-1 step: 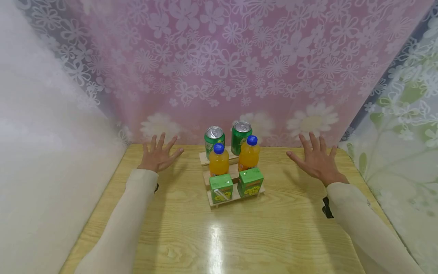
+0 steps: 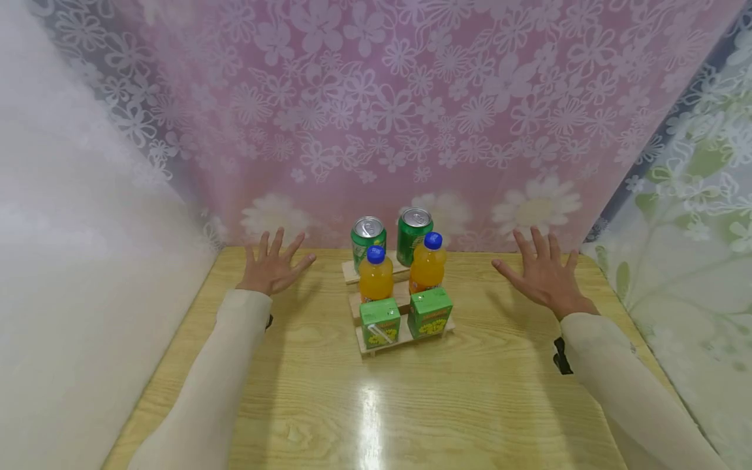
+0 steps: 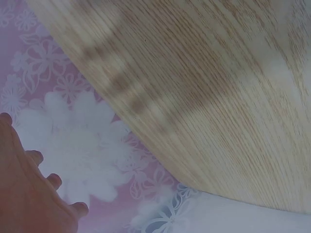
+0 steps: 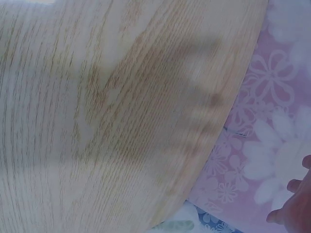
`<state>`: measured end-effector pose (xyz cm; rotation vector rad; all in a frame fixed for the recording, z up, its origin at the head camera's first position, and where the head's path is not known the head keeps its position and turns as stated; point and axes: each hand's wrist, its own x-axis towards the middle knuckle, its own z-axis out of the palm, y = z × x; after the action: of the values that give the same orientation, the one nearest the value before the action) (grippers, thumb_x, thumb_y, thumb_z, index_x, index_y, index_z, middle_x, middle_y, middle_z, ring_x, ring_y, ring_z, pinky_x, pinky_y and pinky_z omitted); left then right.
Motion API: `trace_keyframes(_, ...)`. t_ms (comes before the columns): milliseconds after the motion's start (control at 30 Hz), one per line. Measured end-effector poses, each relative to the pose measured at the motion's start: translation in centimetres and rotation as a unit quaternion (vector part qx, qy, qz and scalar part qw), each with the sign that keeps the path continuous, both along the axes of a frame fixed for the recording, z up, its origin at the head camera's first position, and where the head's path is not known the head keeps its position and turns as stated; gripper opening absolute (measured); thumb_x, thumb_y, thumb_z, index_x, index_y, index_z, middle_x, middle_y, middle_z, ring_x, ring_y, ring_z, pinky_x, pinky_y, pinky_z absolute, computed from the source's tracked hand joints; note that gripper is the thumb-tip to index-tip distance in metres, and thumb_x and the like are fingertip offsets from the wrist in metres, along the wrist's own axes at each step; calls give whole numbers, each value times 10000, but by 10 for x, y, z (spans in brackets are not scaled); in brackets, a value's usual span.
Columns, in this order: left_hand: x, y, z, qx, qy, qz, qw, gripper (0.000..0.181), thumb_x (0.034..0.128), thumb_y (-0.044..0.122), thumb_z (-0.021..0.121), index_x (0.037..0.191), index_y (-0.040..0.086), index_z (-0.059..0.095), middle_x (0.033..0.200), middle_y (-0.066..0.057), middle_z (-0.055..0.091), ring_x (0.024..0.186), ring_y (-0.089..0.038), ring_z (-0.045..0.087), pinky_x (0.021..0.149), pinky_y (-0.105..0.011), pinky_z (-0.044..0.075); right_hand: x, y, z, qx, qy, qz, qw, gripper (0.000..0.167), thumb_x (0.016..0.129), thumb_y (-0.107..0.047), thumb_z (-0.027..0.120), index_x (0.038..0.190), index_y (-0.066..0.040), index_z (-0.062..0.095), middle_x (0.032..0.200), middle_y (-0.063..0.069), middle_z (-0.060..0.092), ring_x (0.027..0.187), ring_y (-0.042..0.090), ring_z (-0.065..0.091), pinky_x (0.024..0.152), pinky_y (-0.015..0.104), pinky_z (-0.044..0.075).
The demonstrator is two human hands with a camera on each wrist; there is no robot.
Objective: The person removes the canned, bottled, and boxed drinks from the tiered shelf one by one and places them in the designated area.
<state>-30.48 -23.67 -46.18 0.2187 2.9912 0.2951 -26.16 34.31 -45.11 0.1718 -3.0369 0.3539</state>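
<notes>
Left hand (image 2: 271, 266): your fingers are spread wide and straight, holding nothing, well apart from the drinks.
Left can (image 2: 366, 244): upright on the stand's rear step; likely smooth and dentable, so take it round the body.
Left bottle (image 2: 376, 281): middle step, orange contents; probably heavyish and slightly yielding; hold below the blue cap.
Left carton (image 2: 380, 325): front step, straw on its face; likely soft-walled, so pinch both sides lightly.
Stepped stand (image 2: 402, 295): on the table (image 2: 470, 398), between your hands; looks wooden, stiff and light, easily nudged.
Right can (image 2: 410, 243): rear step; contents cannot be told; same body hold.
Right bottle (image 2: 427, 269): middle step; grasp its body, not the cap.
Right carton (image 2: 431, 314): front step; avoid squeezing.
Right hand (image 2: 543, 277): yours is fanned fully, also unladen.
</notes>
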Motion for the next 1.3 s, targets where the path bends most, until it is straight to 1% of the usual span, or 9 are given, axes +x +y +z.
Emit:
trace_keyframes(100, 1, 0, -1, -2, -41, -14, 10000, 872, 1047, 847, 224, 1771, 382, 80, 1844, -167, -67, 1679, -519, -94, 1252, -843, -123, 2, -1, 2, -40, -20, -1, 10000, 1009, 1050, -777, 445, 1774, -161, 107, 1805, 291, 42, 1621, 625, 32, 1125, 978, -30)
trace_keyframes(233, 4, 0, 1, 38, -64, -55, 10000, 858, 1057, 829, 237, 1770, 383, 67, 1843, -177, -58, 1679, -522, -81, 1259, -838, -117, 4, -2, 7, -172, 6, 15, 9999, 1003, 1054, -763, 462, 1772, -152, 119, 1804, 294, 50, 1620, 628, 37, 1146, 962, -31)
trace_keyframes(333, 7, 0, 4, 71, -31, -96, 9999, 861, 1061, 823, 249, 1773, 365, 93, 1844, -178, -42, 1682, -519, -55, 1270, -839, -71, 5, -4, 9, -272, 64, 47, 9996, 999, 1055, -744, 488, 1771, -144, 132, 1800, 297, 87, 1616, 633, 60, 1165, 947, -16)
trace_keyframes(533, 10, 1, 8, 140, 60, -235, 9996, 844, 1079, 793, 271, 1775, 337, 126, 1847, -167, -30, 1690, -487, -41, 1293, -814, -27, 6, -7, 10, -392, 302, 240, 9985, 962, 1073, -675, 523, 1754, -85, 188, 1770, 332, 173, 1574, 646, 181, 1189, 902, 122)
trace_keyframes(667, 12, 4, 10, 197, 149, -352, 9991, 845, 1081, 792, 277, 1775, 330, 138, 1850, -155, -27, 1692, -481, -34, 1303, -803, -4, 5, -11, 10, -604, 476, 374, 9963, 939, 1078, -635, 555, 1746, -68, 219, 1765, 323, 207, 1575, 620, 222, 1227, 846, 176)
trace_keyframes(767, 14, 6, 9, 269, 219, -425, 9985, 838, 1081, 790, 291, 1773, 344, 138, 1852, -142, -19, 1695, -477, -20, 1306, -802, 13, 5, -15, 11, -747, 623, 436, 9943, 920, 1078, -609, 578, 1739, -60, 247, 1760, 312, 240, 1575, 597, 256, 1247, 812, 210)
trace_keyframes(967, 15, 12, 6, 330, 394, -569, 9971, 823, 1085, 783, 295, 1772, 364, 124, 1853, -139, 21, 1701, -459, 7, 1319, -784, 24, 2, -25, 15, -1077, 754, 418, 9904, 898, 1077, -598, 591, 1740, -88, 266, 1761, 280, 278, 1571, 584, 284, 1239, 821, 227)
trace_keyframes(1133, 20, 20, 10, 520, 388, -698, 9954, 824, 1088, 769, 320, 1773, 355, 123, 1851, -141, 44, 1704, -449, 18, 1336, -756, 0, 0, -35, 22, -1465, 780, 412, 9853, 883, 1071, -583, 614, 1745, -128, 271, 1752, 254, 325, 1578, 559, 303, 1260, 798, 227)
trace_keyframes(1300, 27, 25, 11, 756, 537, -838, 9922, 787, 1105, 715, 366, 1768, 334, 182, 1834, -170, 136, 1693, -470, 69, 1335, -759, 55, -2, -48, 29, -1800, 794, 441, 9795, 870, 1063, -586, 623, 1746, -168, 284, 1755, 221, 347, 1591, 536, 308, 1267, 792, 230)
